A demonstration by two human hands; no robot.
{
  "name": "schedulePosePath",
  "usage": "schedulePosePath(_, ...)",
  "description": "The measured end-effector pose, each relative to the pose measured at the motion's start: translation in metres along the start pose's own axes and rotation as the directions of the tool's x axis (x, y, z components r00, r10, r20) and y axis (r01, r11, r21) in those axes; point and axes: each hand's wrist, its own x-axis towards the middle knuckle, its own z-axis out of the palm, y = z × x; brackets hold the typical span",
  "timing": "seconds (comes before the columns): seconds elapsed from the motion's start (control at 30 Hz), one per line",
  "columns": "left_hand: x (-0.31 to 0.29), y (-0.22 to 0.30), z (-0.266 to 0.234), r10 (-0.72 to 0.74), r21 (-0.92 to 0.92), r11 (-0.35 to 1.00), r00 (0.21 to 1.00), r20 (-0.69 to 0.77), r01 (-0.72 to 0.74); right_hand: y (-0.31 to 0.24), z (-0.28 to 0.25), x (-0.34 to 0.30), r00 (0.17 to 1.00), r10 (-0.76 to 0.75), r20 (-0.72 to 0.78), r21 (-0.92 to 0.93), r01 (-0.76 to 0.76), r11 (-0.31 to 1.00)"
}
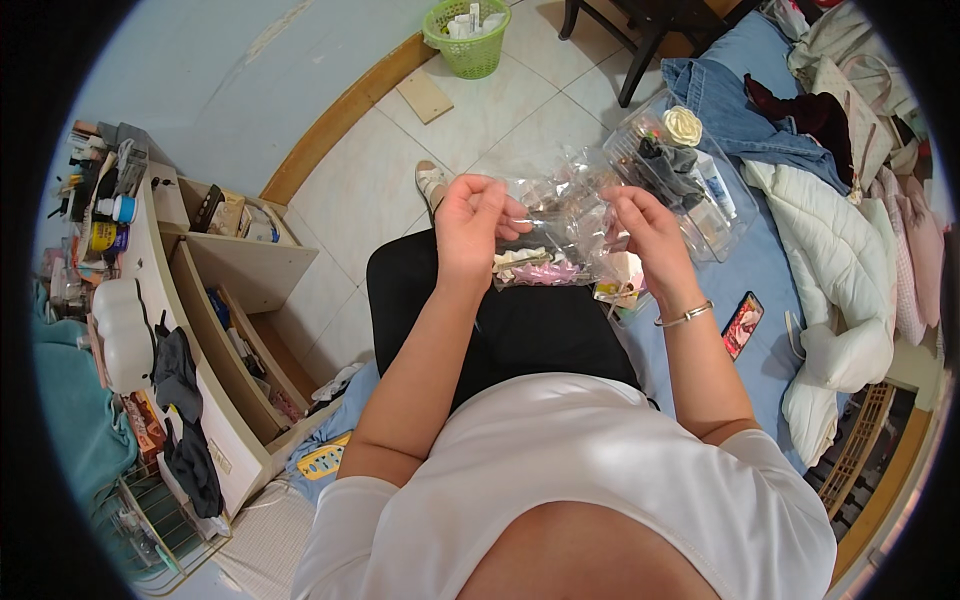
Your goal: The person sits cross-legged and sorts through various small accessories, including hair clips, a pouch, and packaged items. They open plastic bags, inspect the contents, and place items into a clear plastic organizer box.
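Observation:
A crinkled clear plastic bag (pixel 568 208) is stretched between my hands above my lap. My left hand (pixel 468 228) pinches its left side with thumb and curled fingers. The opposite side is gripped by my right hand (pixel 652 236), with a bracelet at that wrist. Below the bag, on or just over my black-clad lap, lie ruffled pink and cream pieces (pixel 545 271); whether they are inside the bag, I cannot tell. Right of my right hand stands a clear plastic box (pixel 737 228) holding dark fabric (pixel 668 172), a white-and-blue tube (pixel 716 188) and a cream fabric flower (pixel 683 126).
A phone (pixel 742 325) lies on the blue bed sheet at my right, near jeans (pixel 705 95) and a white quilt (pixel 815 260). To my left, a cluttered dresser has open drawers (pixel 240 345). Ahead are a green basket (pixel 472 50) and a dark chair (pixel 640 50).

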Motion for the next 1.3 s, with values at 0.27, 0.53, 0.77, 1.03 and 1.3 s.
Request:
schedulePosePath(0.27,0.000,-0.007,0.002,0.099,0.011,0.995,0.993,0.070,-0.100,0.003,0.004,0.011,0.988,-0.112,-0.110,0.120,0.125,0.985)
schedulePosePath(0.53,0.000,-0.004,0.003,0.116,0.040,0.992,0.993,0.037,-0.118,0.007,0.004,0.005,0.989,-0.110,-0.095,0.216,0.129,0.968)
schedulePosePath(0.77,0.003,0.000,0.005,0.174,0.183,0.965,0.980,0.097,-0.190,-0.018,0.001,0.003,0.728,-0.663,-0.174,-0.603,0.453,0.656)
schedulePosePath(1.03,0.005,0.001,0.017,0.291,0.344,0.878,0.942,0.165,-0.332,-0.046,0.039,-0.002,0.734,-0.593,0.331,-0.821,0.534,0.203)
schedulePosePath(1.3,0.012,0.014,0.011,0.159,0.297,0.928,0.961,0.225,-0.223,-0.053,0.047,0.000,0.690,-0.630,0.358,-0.807,0.567,0.163)
